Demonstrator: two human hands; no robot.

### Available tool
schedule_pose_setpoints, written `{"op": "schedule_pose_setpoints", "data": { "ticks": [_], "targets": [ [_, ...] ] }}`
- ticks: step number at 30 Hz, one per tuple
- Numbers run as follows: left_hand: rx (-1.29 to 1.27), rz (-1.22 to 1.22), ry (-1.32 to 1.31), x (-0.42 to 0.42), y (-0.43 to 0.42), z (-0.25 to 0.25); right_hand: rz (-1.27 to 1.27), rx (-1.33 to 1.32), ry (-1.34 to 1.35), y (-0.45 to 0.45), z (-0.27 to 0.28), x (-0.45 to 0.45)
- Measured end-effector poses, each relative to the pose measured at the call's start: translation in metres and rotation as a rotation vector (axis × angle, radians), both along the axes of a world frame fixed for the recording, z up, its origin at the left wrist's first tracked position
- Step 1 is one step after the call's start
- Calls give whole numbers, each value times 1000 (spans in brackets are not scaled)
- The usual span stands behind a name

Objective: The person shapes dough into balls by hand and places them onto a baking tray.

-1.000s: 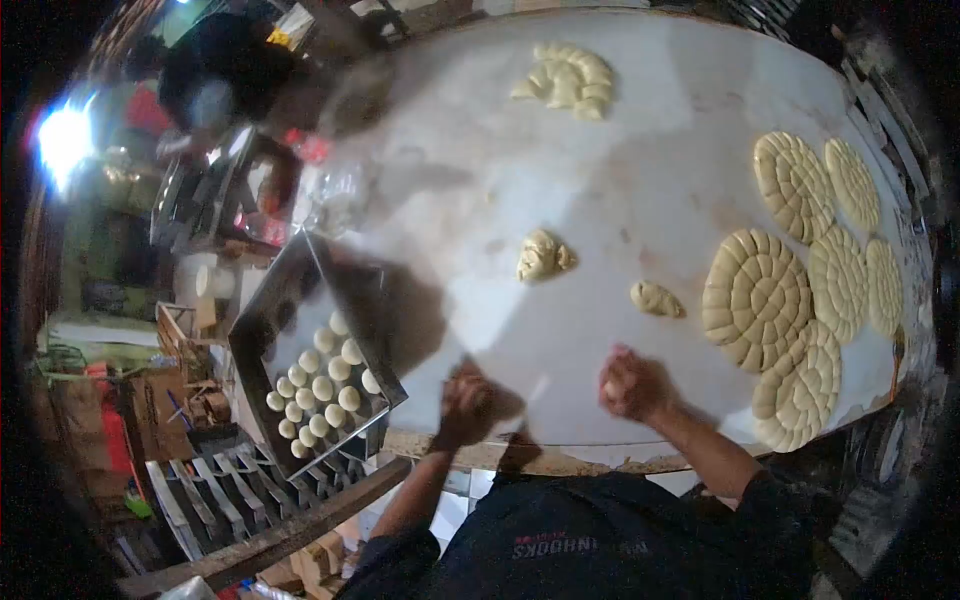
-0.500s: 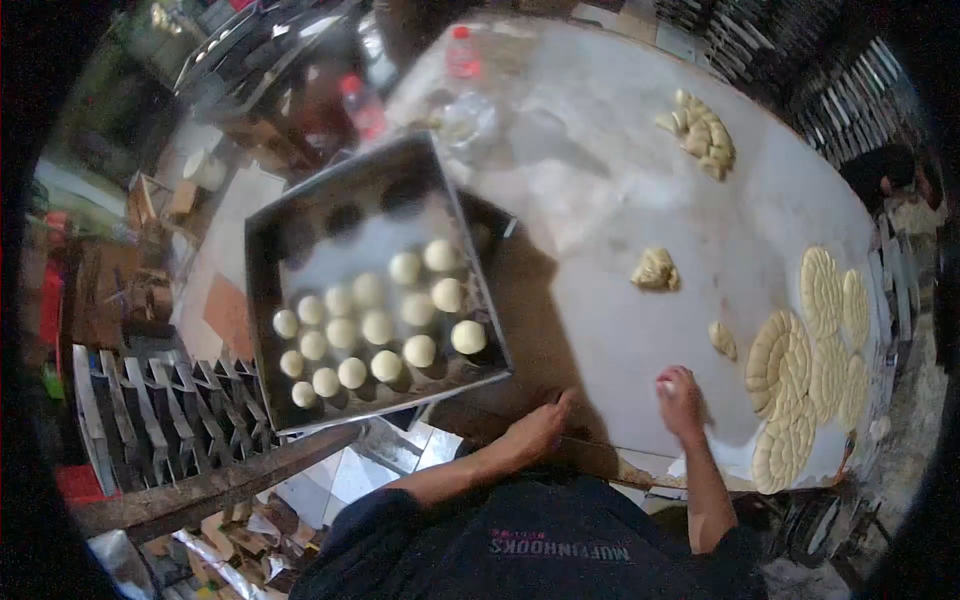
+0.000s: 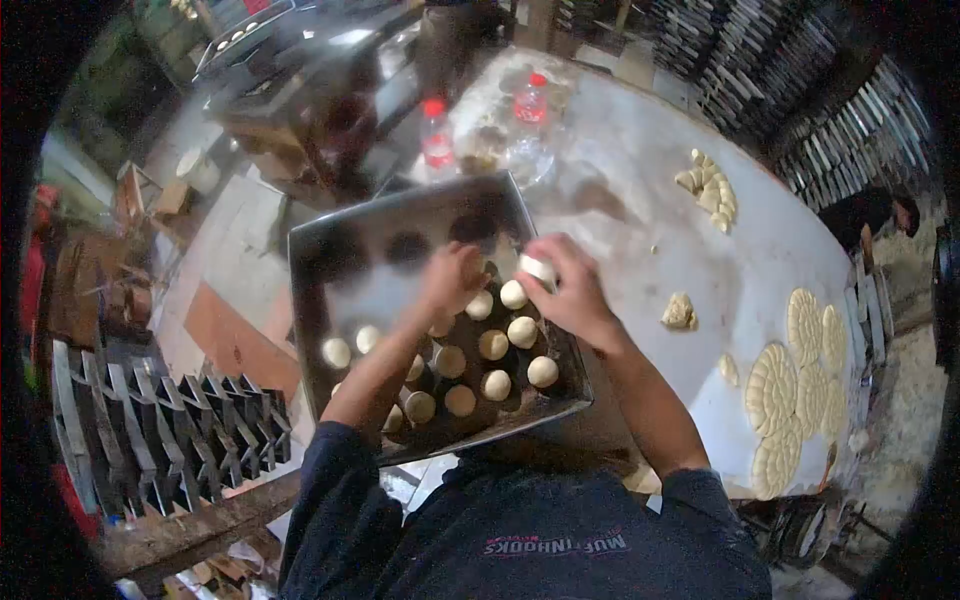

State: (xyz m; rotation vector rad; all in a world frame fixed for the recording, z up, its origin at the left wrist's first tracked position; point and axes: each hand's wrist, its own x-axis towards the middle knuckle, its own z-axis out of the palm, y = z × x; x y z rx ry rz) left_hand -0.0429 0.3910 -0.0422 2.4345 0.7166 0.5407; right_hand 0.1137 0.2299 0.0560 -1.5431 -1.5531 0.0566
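My right hand [image 3: 575, 290] grips a round, pale dough ball [image 3: 538, 268] above the right side of a dark metal tray [image 3: 500, 432]. Over the middle of the tray is my left hand [image 3: 452, 282], its fingers curled in; whatever they may hold is hidden. Rows of dough balls [image 3: 522, 332] sit in the near part of the tray, some covered by my left forearm. Dark round marks show on the bare metal at its far end.
On the pale table [image 3: 640, 250] lie a dough lump [image 3: 679, 312], cut dough pieces [image 3: 710, 190] and coiled dough strips [image 3: 775, 390]. Two red-capped bottles [image 3: 436, 135] stand beyond the tray. Stacked metal trays [image 3: 160, 430] are at left. Another person [image 3: 870, 215] is at far right.
Both hands have moved from the table's near edge to above the tray, my left hand going up and left. The view has shifted, so the tray appears further right.
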Motion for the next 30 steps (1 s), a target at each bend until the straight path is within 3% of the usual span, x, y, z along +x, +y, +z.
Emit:
{"op": "schedule_pose_setpoints", "data": {
  "ticks": [1, 3, 5, 7, 8, 10, 14, 17, 18, 22, 24, 25, 26, 28, 30],
  "targets": [
    [-111, -15, -18, -3, -3, 9, 81, -107, 9, 24, -22, 4],
    [-79, 31, -54, -18, 0, 18, 101, -285, -526, 48, -50, 11],
    [42, 37, -123, -47, -4, 60, 57, -208, -448, 41, -40, 8],
    [-23, 133, -120, -76, -26, 105, -37, -88, -247, 19, -37, 18],
    [-31, 126, -102, -89, -36, 111, -76, -50, -131, -1, -38, 35],
    [-11, 130, -127, -107, -53, 119, -240, 4, -158, -59, -54, 81],
    [-51, 44, -122, -93, -90, 122, -756, -378, -362, -227, -111, 191],
    [-94, -130, -221, -33, -117, 144, -1096, -460, -244, -327, -120, 221],
    [-61, -247, -232, -6, -126, 156, -1138, -359, -174, -348, -122, 224],
    [34, -621, -135, 118, -171, 200, -981, -166, 192, -361, -136, 185],
    [-148, -794, -135, 192, -183, 190, -745, -179, -83, -384, -187, 169],
    [-232, -851, -107, 230, -185, 181, -713, -453, 177, -389, -179, 150],
    [-363, -840, -79, 268, -186, 163, -685, -194, -108, -401, -219, 139],
    [-623, -775, 15, 337, -182, 116, -478, -279, 41, -409, -169, 130],
    [-771, -703, 39, 400, -157, 52, -564, -319, 157, -437, -205, 118]
  ]
}}
